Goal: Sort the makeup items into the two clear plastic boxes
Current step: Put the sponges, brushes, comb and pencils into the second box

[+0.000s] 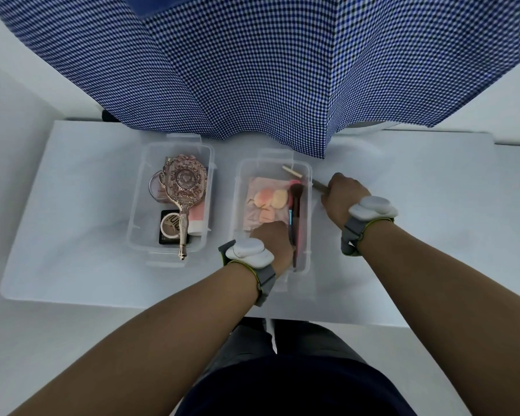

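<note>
White table (72, 235): right hand (341, 199) (fisted) grips stick (318, 184).

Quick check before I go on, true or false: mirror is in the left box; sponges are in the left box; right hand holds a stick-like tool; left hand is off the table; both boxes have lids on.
1. Ornate hand mirror lies in the left box: true.
2. Sponges in left box: false, they are in the right box.
3. Right hand grips a thin stick-like tool: true.
4. Left hand off the table: false, it reaches into the right box.
5. Lids on: false, both boxes are open.
</note>
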Available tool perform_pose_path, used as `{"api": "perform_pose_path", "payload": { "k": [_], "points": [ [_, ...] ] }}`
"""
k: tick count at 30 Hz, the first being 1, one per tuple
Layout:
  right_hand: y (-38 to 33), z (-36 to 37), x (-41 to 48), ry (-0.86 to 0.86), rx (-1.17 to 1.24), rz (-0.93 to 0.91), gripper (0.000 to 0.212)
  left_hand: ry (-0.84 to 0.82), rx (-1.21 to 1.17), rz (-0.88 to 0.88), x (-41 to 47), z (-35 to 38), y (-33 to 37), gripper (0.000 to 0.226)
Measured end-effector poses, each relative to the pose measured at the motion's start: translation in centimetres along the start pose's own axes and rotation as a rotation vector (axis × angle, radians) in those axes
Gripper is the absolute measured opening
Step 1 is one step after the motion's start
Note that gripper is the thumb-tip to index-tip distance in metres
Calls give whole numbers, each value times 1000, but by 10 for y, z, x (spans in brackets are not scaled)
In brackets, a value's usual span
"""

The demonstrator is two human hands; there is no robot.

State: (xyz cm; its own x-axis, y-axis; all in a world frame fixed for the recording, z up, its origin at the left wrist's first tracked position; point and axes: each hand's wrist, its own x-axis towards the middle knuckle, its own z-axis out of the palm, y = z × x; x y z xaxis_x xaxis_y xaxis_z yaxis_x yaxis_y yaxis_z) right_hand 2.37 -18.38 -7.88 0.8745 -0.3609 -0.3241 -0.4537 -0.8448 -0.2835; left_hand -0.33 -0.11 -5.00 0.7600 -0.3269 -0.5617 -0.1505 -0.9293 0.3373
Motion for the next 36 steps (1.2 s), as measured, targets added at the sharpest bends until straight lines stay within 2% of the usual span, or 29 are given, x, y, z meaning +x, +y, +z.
{"api": "perform_pose_path", "payload": {
  "k": [9,13,15,19,25,32,36],
  "points": [
    [0,10,2,-5,-65,-39,10,116,2,51,-6,-4,0,25],
    [-1,2,-10,-77,-26,65,23,116,-15,30,-7,-10,3,26],
    [-2,-7,-22,-142,-15,130,30,167,-45,34,-11,-16,5,26],
    [-6,-22,-42,-171,219,301,21,204,-110,3,-14,-26,10,26],
    [-25,-41,-74,-222,601,374,13,204,-322,-78,-18,-40,14,30],
    [-52,-47,-112,-368,758,342,8,113,-841,-102,-19,-40,16,41],
    [-66,-39,-120,-420,760,335,9,77,-935,-100,-21,-34,10,24]
  ]
}}
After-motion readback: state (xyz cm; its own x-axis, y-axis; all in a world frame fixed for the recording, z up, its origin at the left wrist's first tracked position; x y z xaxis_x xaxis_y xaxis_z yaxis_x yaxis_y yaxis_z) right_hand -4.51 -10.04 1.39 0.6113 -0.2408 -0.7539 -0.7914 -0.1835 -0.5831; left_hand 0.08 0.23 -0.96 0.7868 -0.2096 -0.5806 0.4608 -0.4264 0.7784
